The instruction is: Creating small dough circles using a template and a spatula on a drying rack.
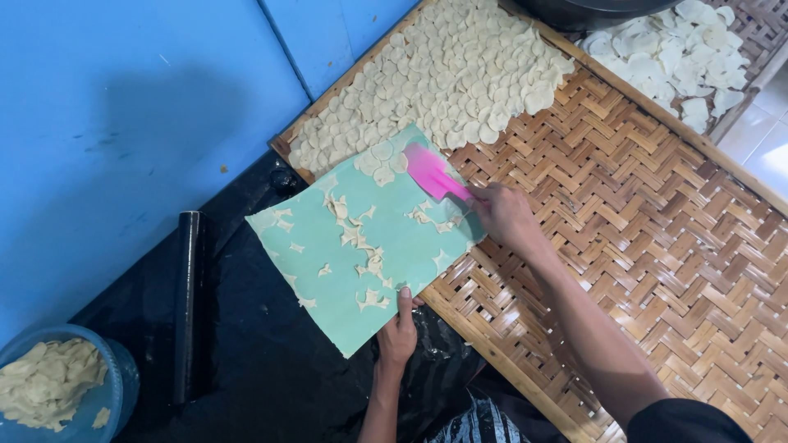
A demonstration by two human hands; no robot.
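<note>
While my left hand [398,332] pins the pale green plastic sheet [361,238] by its edge and my right hand [505,215] grips the pink flat scraper [433,172], most dough rounds [443,74] already sit on the woven bamboo tray [657,230], scraps remaining, blue wall [123,107] beside me.
</note>
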